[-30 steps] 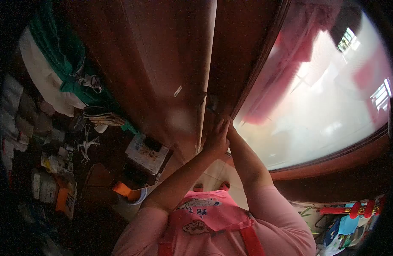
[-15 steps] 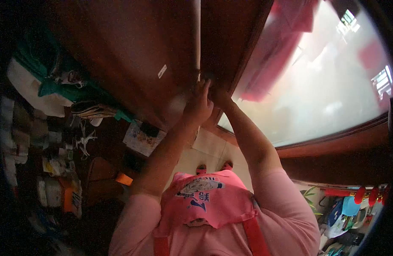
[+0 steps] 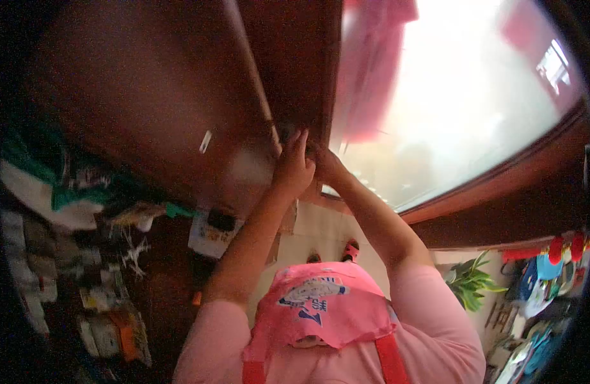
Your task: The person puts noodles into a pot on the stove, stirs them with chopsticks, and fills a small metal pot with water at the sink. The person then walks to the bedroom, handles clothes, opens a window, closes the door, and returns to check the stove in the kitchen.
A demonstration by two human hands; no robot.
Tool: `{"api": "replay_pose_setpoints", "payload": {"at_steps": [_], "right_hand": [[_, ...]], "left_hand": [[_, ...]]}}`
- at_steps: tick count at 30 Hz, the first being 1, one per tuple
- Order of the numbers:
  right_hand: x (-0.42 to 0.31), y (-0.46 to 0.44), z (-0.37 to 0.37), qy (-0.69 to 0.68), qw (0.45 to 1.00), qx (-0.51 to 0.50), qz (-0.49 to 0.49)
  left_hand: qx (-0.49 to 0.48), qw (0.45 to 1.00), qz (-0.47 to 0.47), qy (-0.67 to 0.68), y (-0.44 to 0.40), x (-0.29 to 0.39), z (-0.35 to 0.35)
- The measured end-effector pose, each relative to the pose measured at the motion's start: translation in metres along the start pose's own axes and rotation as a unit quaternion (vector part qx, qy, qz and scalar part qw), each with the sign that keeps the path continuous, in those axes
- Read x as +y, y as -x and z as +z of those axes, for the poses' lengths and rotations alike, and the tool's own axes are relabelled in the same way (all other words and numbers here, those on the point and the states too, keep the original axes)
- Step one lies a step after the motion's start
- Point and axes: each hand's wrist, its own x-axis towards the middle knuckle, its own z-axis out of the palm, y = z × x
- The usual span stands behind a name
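Observation:
My left hand [image 3: 295,171] is raised at the edge of a dark brown wooden door or panel [image 3: 180,70]. Its fingers stretch upward, somewhat apart, beside a small dark fitting [image 3: 285,132] that I cannot make out clearly. Close on its right is my right hand [image 3: 327,165], in shadow, its fingers mostly hidden behind the left hand and by the dark background. A pale strip [image 3: 256,80] runs along the panel's edge down to the hands. Right of them stands a wood-framed pane of frosted glass [image 3: 448,109] with pink reflections.
Cluttered papers and boxes [image 3: 106,333] lie at the left, below green cloth [image 3: 84,192]. A box with a printed top [image 3: 208,233] stands near the panel's foot. At the lower right are a leafy plant [image 3: 474,281] and shelves of mixed items [image 3: 538,307]. Pale tiles [image 3: 324,224] cover the floor.
The view has turned, so the panel's edge now slants and the glass sits further left. Both hands appear slightly lower and remain close together. More of the plant shows.

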Motion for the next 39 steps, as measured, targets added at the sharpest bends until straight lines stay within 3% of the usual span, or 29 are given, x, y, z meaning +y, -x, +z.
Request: {"api": "replay_pose_setpoints", "payload": {"at_steps": [1, 2, 3, 5, 6, 7, 8, 9, 11, 15, 16, 17, 19, 22, 24, 25, 27, 29, 31, 32, 34, 37, 39], "right_hand": [[-0.004, 0.01, -0.007, 0.087, 0.996, -0.008, -0.006], [-0.007, 0.019, -0.02, 0.376, 0.921, -0.019, -0.096], [-0.007, 0.026, -0.031, 0.401, 0.915, -0.044, 0.0], [-0.016, 0.061, -0.047, 0.337, 0.941, -0.017, 0.038], [-0.022, 0.097, -0.054, 0.306, 0.95, 0.058, -0.002], [-0.012, 0.121, -0.063, 0.357, 0.927, 0.023, 0.115], [-0.035, 0.144, -0.069, 0.37, 0.924, 0.026, 0.096], [-0.009, 0.167, -0.079, 0.347, 0.934, 0.081, 0.032], [-0.018, 0.202, -0.087, 0.336, 0.93, 0.135, 0.058], [-0.05, 0.286, -0.095, 0.338, 0.9, 0.264, 0.073], [-0.068, 0.313, -0.094, 0.327, 0.898, 0.282, 0.087], [-0.083, 0.339, -0.089, 0.316, 0.895, 0.298, 0.098], [-0.113, 0.406, -0.081, 0.35, 0.863, 0.358, 0.074], [-0.148, 0.508, -0.063, 0.43, 0.796, 0.424, 0.028], [-0.17, 0.571, -0.045, 0.404, 0.781, 0.46, 0.122], [-0.195, 0.659, -0.016, 0.405, 0.773, 0.472, 0.128], [-0.219, 0.72, 0.008, 0.398, 0.738, 0.522, 0.155], [-0.236, 0.78, 0.038, 0.389, 0.703, 0.567, 0.182], [-0.25, 0.842, 0.055, 0.38, 0.664, 0.61, 0.208], [-0.251, 0.871, 0.062, 0.375, 0.656, 0.619, 0.215], [-0.284, 0.923, 0.06, 0.401, 0.622, 0.657, 0.145], [-0.28, 1.009, 0.075, 0.378, 0.592, 0.69, 0.173], [-0.275, 1.061, 0.076, 0.365, 0.575, 0.708, 0.186]], "left_hand": [[-0.002, 1.0, 0.001, 0.01, -0.004, -0.003, 0.003], [-0.007, 1.0, 0.005, 0.023, -0.008, -0.004, 0.007], [-0.01, 0.999, 0.026, 0.044, -0.013, -0.008, 0.014], [-0.006, 0.996, 0.084, 0.039, -0.013, -0.012, 0.021], [-0.008, 0.988, 0.126, 0.092, -0.012, -0.014, 0.033], [-0.041, 0.99, 0.124, 0.056, -0.007, 0.0, 0.026], [-0.068, 0.99, 0.118, 0.044, -0.006, 0.006, 0.028], [-0.103, 0.987, 0.114, 0.052, -0.007, 0.01, 0.035], [-0.157, 0.976, 0.147, 0.026, -0.007, 0.018, 0.045], [-0.268, 0.947, 0.177, 0.02, 0.008, 0.121, 0.046], [-0.253, 0.933, 0.252, 0.04, 0.017, 0.141, 0.058], [-0.261, 0.926, 0.269, 0.047, 0.03, 0.18, 0.057], [-0.36, 0.872, 0.318, 0.093, 0.063, 0.274, 0.046], [-0.354, 0.765, 0.513, 0.163, 0.133, 0.399, 0.047], [-0.412, 0.661, 0.592, 0.205, 0.192, 0.476, 0.032], [-0.465, 0.602, 0.62, 0.192, 0.278, 0.545, 0.0], [-0.422, 0.47, 0.733, 0.253, 0.35, 0.614, -0.024], [-0.406, 0.345, 0.82, 0.209, 0.417, 0.672, -0.067], [-0.427, 0.307, 0.768, 0.365, 0.488, 0.716, -0.074], [-0.471, 0.223, 0.792, 0.317, 0.507, 0.746, -0.09], [-0.512, 0.112, 0.807, 0.272, 0.557, 0.793, -0.097], [-0.44, 0.118, 0.842, 0.291, 0.629, 0.837, -0.085], [-0.386, 0.166, 0.838, 0.348, 0.676, 0.862, -0.065]]}}
